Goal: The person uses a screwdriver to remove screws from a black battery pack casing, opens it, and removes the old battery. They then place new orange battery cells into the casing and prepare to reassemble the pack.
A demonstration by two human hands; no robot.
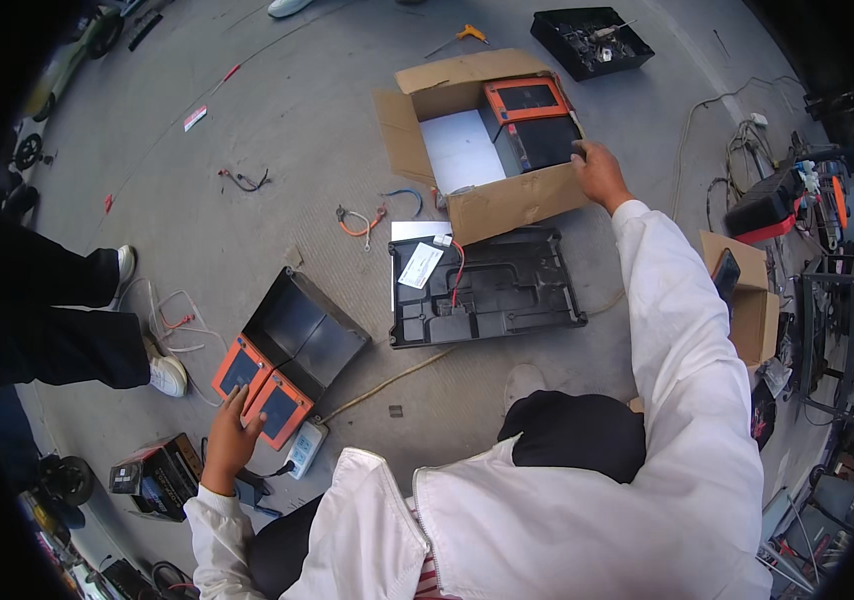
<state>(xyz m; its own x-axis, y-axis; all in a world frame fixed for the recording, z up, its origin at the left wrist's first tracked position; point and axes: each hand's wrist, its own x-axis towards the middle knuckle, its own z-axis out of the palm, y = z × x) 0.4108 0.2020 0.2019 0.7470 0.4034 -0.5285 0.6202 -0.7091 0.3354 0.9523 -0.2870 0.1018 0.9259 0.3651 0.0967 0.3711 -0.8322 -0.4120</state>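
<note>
Left hand (230, 432) flat, fingers spread, on orange-topped batteries (265, 385) lying on floor (277, 120). Right hand (599, 172) curled over rim of open cardboard box (467, 205), beside battery (530, 120) standing inside. Black tray (507, 295) between.

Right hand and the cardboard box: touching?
Touching. In the head view, the right hand rests on the front wall of the cardboard box, fingers hooked over its top edge by the black battery inside; no gap shows.
</note>
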